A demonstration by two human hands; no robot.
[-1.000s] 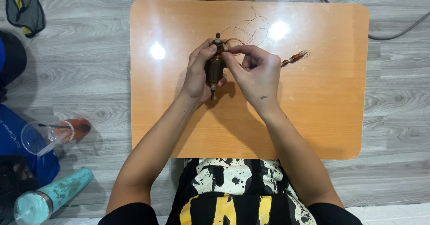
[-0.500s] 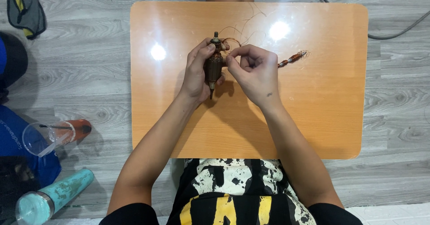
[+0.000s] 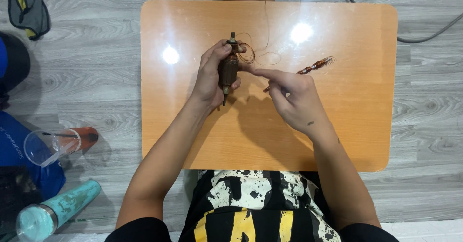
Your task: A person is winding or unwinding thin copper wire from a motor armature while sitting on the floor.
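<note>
Grey wood-look flooring is showing all around a low orange table (image 3: 347,141) with rounded corners, its glossy top catching two bright light spots. Over the middle of the far half of that table, the left hand (image 3: 211,75) is gripping a small motor armature (image 3: 228,71), a dark brown cylinder on a thin metal shaft. Its long axis is running almost straight near-to-far, the commutator end pointing away from the person and the bare shaft tip pointing back toward the body. The fingers are wrapping closed around the core from the left side, with the thumb pressing near the far end. Loose copper wire (image 3: 260,56) is curling out from the far end of the armature in thin loops, trailing to the right and away across the tabletop.

The right hand (image 3: 294,97) is hovering just right of the armature, mostly curled, with the index finger stretching left so that its tip is sitting just beside the core; whether it is pinching a strand of wire is too fine to tell. Behind this hand, a reddish-brown wound coil piece (image 3: 316,66) is lying on the table, angling up to the right.

On the floor to the left, a clear plastic cup (image 3: 46,148) and a teal bottle (image 3: 58,208) are lying near a blue bag (image 3: 19,145).
</note>
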